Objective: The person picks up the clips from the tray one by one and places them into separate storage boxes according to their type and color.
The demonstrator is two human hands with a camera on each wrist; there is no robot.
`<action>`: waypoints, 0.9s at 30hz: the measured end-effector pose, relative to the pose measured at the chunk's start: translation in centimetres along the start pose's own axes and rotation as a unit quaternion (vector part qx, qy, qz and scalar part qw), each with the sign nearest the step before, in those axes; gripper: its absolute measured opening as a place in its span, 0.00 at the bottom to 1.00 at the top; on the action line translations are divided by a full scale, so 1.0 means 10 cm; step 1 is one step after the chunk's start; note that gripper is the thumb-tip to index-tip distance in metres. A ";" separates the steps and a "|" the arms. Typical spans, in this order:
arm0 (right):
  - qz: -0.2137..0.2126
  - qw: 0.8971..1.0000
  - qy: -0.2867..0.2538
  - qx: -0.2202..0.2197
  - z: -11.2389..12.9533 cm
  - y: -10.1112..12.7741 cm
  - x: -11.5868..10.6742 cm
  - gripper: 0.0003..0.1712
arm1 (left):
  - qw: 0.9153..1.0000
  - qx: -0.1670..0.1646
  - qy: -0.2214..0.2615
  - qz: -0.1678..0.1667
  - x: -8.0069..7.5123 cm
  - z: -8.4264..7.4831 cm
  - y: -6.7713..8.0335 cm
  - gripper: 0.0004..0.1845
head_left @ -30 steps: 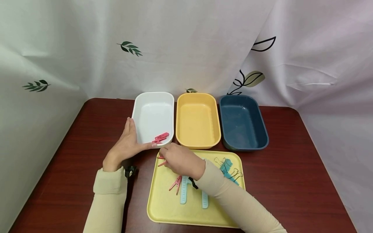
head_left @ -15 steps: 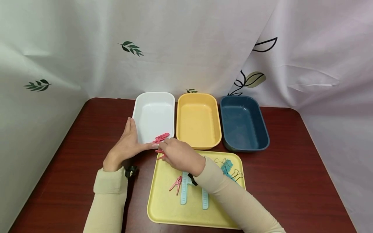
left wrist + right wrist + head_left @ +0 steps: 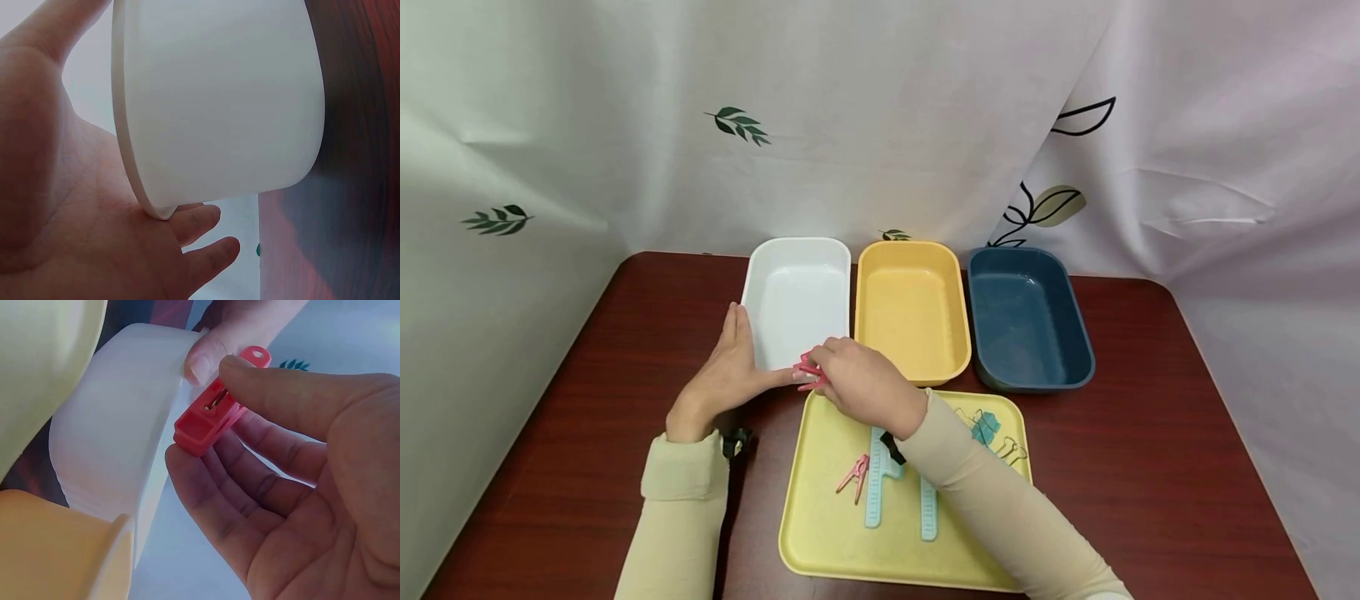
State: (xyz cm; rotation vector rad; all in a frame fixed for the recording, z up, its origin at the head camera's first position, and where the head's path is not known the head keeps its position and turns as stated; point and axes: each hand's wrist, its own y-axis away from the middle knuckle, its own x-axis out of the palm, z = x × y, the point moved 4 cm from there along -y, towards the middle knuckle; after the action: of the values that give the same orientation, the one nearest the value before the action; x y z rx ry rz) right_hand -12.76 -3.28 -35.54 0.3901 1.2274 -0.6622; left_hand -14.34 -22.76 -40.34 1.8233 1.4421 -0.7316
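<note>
My right hand (image 3: pixel 868 385) pinches a red clothespin (image 3: pixel 215 412) between thumb and fingers over the front rim of the white bin (image 3: pixel 797 292). The red clothespins that lay at the bin's front right corner are mostly hidden by this hand. My left hand (image 3: pixel 718 387) rests against the bin's front left corner, fingers straight along its side and thumb across the front rim. A pink clothespin (image 3: pixel 856 477) lies on the yellow tray (image 3: pixel 827 542). Beside it are light-blue ridged clips (image 3: pixel 874 492), partly under the right forearm.
To the right of the white bin stand a yellow bin (image 3: pixel 912 308) and a dark blue bin (image 3: pixel 1026 321). Teal binder clips (image 3: pixel 987 427) lie at the tray's right side, partly covered by the right sleeve. A patterned curtain (image 3: pixel 865 125) hangs behind the table.
My right hand has moved up and away from the tray to the white bin's front rim, carrying the red clothespin. The left hand has stayed in place.
</note>
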 end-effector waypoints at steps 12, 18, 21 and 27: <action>-0.026 0.999 -0.019 0.014 -0.08 -0.11 -0.08 0.11 | 1.000 0.002 0.001 0.000 0.00 0.00 0.01 0.74; -0.024 0.999 -0.028 0.036 -0.13 -0.15 -0.10 0.12 | 1.000 0.003 0.003 0.004 0.00 0.00 0.01 0.74; -0.024 0.998 -0.031 0.041 -0.15 -0.18 -0.10 0.12 | 1.000 0.003 0.001 0.003 0.00 0.00 0.00 0.74; -0.023 0.998 -0.026 0.048 -0.20 -0.24 -0.10 0.13 | 1.000 0.002 0.002 0.004 0.00 0.00 0.00 0.75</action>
State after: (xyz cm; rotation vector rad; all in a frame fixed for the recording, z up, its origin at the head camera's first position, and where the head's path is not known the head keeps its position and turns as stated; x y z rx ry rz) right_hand -15.98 -3.59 -35.01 0.4236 1.1613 -0.7693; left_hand -14.35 -22.77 -40.38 1.8333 1.4360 -0.7268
